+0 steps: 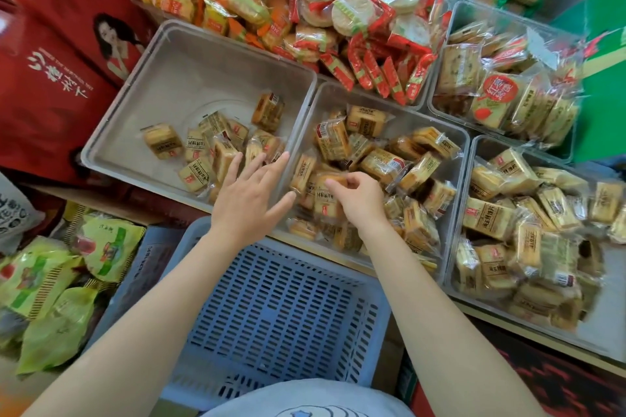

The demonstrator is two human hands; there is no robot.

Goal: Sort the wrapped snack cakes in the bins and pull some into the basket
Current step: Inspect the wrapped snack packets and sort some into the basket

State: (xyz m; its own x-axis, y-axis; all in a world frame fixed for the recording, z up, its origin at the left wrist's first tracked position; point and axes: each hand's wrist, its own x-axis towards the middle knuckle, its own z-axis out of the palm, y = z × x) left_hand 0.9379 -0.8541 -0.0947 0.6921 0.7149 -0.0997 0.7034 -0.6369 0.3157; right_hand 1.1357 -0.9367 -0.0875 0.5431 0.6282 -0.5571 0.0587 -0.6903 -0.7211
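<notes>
Reaching over the blue basket [271, 311], which sits nearest me below both arms so cakes can be drawn straight back and dropped in. Basket floor shows bare; nothing pulled in yet, by my reading.

Left bin [189, 78]: sparse, a small cluster of wrapped snack cakes [216, 149] gathered at its near right corner. Middle bin [450, 149], touching it on the right: fuller, cakes heaped loosely. A third bin [481, 152] further right holds the same yellow packs. Far bins carry red- and orange-wrapped rounds, not my concern now.

Left hand [249, 195]: released, fingers straight and spread, palm down over the near right corner of the left bin, fingertips above or lightly on the cluster there; contact cannot be confirmed. It holds nothing. Likely bracing or about to rake.

Right hand [355, 200]: grasping, fingers and thumb curled onto one cake [325, 200] at the near left of the middle bin. Whether the cake has left the pile, I cannot tell.

Judgement: the pick in hand goes either to the left bin or back to the basket.
</notes>
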